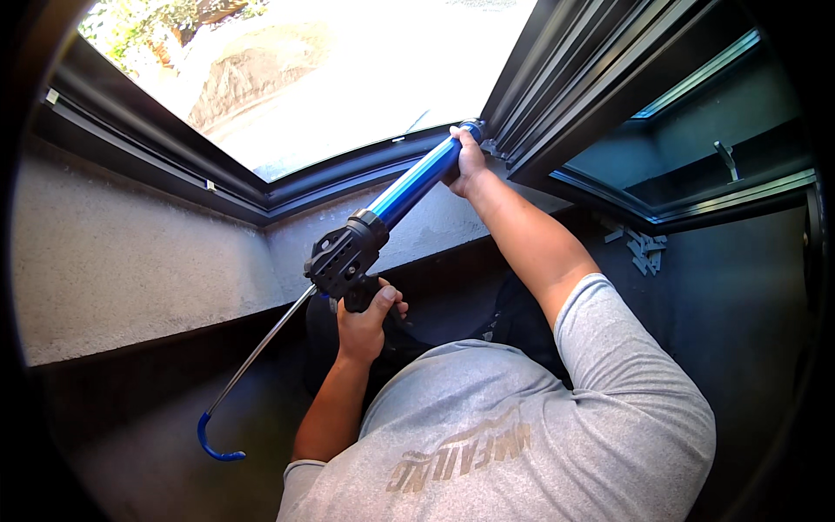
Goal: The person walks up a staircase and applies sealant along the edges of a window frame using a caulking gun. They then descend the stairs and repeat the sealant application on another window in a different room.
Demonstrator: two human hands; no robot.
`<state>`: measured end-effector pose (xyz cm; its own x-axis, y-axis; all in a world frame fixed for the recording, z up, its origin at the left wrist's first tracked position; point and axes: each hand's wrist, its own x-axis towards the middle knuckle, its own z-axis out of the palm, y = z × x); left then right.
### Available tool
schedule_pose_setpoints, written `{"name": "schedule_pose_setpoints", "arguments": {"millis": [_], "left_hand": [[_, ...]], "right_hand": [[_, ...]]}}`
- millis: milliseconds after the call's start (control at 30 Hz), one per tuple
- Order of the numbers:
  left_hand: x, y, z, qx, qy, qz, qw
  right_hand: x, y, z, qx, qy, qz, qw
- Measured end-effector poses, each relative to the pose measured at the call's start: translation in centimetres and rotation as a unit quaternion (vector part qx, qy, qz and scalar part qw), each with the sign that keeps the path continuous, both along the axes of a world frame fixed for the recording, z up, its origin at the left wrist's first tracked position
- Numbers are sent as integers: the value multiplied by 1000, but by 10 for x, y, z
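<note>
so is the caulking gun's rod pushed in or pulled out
Pulled out: a long stretch of metal rod shows behind the black body, its blue hook well away.

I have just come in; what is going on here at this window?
A person in a grey shirt holds a caulking gun with both hands. The left hand grips the black handle; the right hand is around the front end of the blue tube, near the window frame. The metal rod with its blue hook sticks out behind. Small pale pieces lie at the right.
</note>
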<state>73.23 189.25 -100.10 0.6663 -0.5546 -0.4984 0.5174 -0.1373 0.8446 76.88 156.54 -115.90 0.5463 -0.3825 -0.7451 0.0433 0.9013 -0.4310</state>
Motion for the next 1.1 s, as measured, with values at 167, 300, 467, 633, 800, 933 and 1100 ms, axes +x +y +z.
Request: {"name": "schedule_pose_setpoints", "arguments": {"millis": [167, 300, 467, 633, 800, 933, 1100], "left_hand": [[3, -6, 10, -2, -13, -4, 1000], [9, -20, 32, 16, -23, -12, 1000], [31, -30, 48, 29, -26, -31, 999], [51, -39, 69, 66, -20, -32, 997], [47, -45, 75, 67, -56, -37, 995], [39, -46, 76, 70, -50, -48, 995], [37, -53, 81, 75, -48, -39, 995]], "right_hand": [[2, 1, 20, 29, 25, -17, 999], [1, -1, 25, 53, 21, -46, 997], [6, -10, 16, 76, 3, -63, 995], [11, -10, 20, 84, 11, -79, 993], [10, -14, 17, 92, -26, -75, 993], [2, -15, 23, 99, -25, -101, 990], [-3, -26, 28, 87, -17, -93, 992]]}}
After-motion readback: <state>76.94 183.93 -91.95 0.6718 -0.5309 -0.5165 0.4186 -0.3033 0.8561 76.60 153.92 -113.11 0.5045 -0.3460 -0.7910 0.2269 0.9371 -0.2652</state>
